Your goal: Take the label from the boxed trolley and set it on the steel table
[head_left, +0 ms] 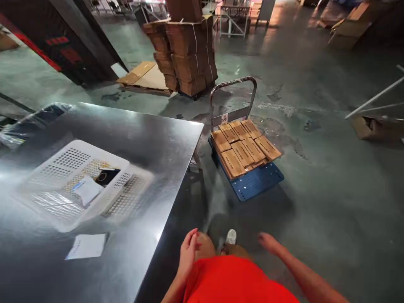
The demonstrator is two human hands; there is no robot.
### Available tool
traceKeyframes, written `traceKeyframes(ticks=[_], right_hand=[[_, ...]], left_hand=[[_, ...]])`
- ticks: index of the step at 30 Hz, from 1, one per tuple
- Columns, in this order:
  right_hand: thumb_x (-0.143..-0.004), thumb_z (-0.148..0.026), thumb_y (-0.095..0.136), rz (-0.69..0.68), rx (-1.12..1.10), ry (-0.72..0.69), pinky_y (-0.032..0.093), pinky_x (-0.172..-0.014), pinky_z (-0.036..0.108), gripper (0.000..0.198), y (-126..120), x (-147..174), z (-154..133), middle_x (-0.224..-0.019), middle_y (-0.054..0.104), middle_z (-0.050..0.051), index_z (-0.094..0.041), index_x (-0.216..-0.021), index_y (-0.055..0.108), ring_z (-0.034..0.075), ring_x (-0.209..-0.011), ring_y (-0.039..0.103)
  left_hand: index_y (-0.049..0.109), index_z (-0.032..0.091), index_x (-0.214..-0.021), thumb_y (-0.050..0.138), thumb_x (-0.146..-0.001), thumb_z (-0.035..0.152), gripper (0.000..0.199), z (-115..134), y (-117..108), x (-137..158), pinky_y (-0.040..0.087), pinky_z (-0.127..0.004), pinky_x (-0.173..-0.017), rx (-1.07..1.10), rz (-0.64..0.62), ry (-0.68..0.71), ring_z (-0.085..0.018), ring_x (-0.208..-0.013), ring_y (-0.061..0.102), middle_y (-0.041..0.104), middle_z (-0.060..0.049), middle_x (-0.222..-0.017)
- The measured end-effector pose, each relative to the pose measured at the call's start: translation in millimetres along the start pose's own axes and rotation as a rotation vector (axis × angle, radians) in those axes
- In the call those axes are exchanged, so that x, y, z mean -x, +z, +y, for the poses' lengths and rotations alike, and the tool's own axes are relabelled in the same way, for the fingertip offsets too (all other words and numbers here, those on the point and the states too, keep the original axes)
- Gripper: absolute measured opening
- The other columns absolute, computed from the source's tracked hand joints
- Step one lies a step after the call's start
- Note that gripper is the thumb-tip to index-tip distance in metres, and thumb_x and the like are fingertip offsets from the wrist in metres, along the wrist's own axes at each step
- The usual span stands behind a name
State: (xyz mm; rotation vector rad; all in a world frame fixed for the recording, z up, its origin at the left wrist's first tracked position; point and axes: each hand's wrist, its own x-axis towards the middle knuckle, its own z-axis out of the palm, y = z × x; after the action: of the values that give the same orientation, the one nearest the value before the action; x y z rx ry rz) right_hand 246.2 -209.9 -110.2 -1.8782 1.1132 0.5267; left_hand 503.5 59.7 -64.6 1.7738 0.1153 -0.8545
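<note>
My left hand [188,249] hangs beside the edge of a shiny metal table [151,130], its fingers loosely stretched and holding nothing that I can see. My right hand [269,243] is out over the floor on the other side of my body; motion smears its fingers. Ahead of both hands stands a blue platform trolley [259,183] loaded with flat brown cardboard boxes [242,153] with dark print. On the table, a white perforated plastic basket [67,147] holds a white packet [87,190] and a dark item. A white paper packet [87,245] lies in front of the basket.
The trolley's upright handle [233,80] is at its far end. Behind it, tall strapped stacks of cardboard [189,54] stand near a low pallet [145,78]. A dark pillar [78,38] rises at the left. A cardboard box [378,128] sits on the floor at the right.
</note>
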Motion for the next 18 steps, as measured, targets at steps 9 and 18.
traceKeyframes(ticks=[9, 18], right_hand=[[-0.087, -0.028, 0.048, -0.286, -0.147, 0.079, 0.053, -0.067, 0.026, 0.042, -133, -225, -25, -0.105, 0.073, 0.009, -0.016, -0.122, 0.067, 0.019, -0.091, 0.069], [-0.06, -0.045, 0.053, -0.113, -0.201, 0.736, 0.053, -0.061, 0.036, 0.032, -324, -347, 218, -0.078, 0.068, 0.01, -0.026, -0.081, 0.066, 0.022, -0.066, 0.066]], left_hand=[[0.067, 0.016, -0.099, 0.065, -0.063, 0.063, 0.059, 13, 173, -197, 0.046, -0.03, -0.056, -0.14, -0.007, -0.366, -0.018, -0.06, 0.059, 0.069, -0.009, -0.089], [0.069, 0.013, -0.111, 0.061, -0.094, 0.038, 0.031, -12, 342, -457, 0.047, -0.027, -0.063, -0.149, 0.003, -0.504, -0.017, -0.075, 0.062, 0.07, -0.01, -0.102]])
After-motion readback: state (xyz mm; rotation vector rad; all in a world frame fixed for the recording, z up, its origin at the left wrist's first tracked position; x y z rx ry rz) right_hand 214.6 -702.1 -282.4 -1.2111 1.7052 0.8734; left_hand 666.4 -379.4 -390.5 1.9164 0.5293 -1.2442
